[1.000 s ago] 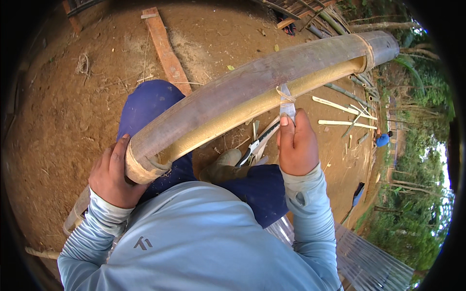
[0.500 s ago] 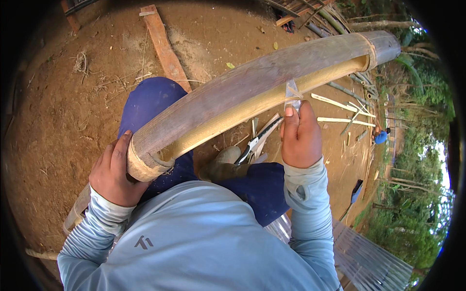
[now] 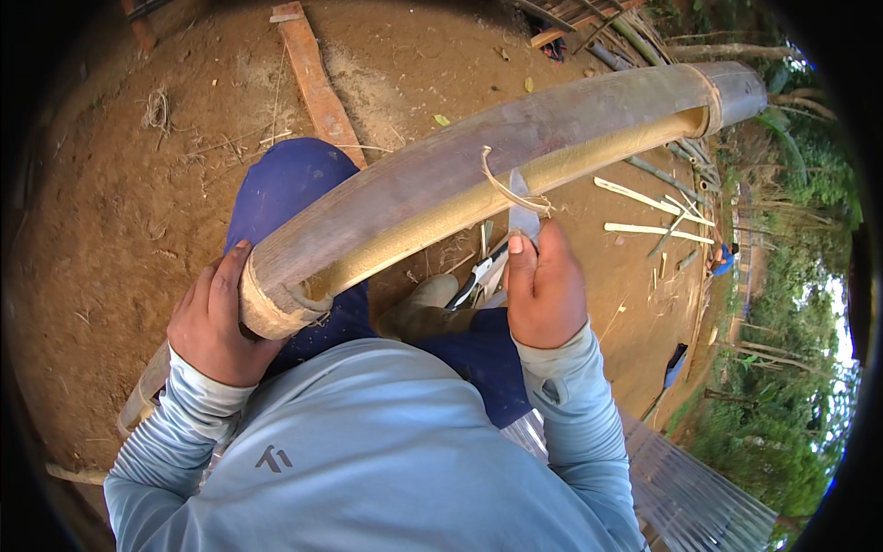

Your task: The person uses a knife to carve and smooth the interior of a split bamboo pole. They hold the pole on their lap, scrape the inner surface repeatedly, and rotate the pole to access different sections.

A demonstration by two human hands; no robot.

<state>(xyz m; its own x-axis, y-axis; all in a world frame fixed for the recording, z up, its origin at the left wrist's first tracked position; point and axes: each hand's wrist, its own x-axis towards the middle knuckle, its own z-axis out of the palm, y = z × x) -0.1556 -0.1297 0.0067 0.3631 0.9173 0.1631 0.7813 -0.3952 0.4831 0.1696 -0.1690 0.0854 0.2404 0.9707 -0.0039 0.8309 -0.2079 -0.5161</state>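
A thick bamboo tube (image 3: 441, 175) lies slantwise across my raised knee, with a long slot cut along its near side. My left hand (image 3: 213, 317) is wrapped round its lower left end. In my right hand (image 3: 549, 293) is a knife, its handle hidden in the fist. The knife's blade (image 3: 524, 219) points up and meets the pale edge of the slot near mid-length. A thin curled shaving (image 3: 499, 184) stands up around the blade. Cord is tied round the tube's far right end.
A saw (image 3: 476, 274) lies on the ground beside my boot (image 3: 428, 299). Pale split strips (image 3: 653, 202) and bamboo poles (image 3: 635, 41) lie to the right. An orange-brown plank (image 3: 317, 83) is ahead. Corrugated sheeting (image 3: 699, 488) is at lower right; a person in blue (image 3: 724, 259) is farther off.
My right hand has drawn the knife left and toward me along the slot's edge. A longer curl of shaving now rises at the blade. My left hand keeps its hold.
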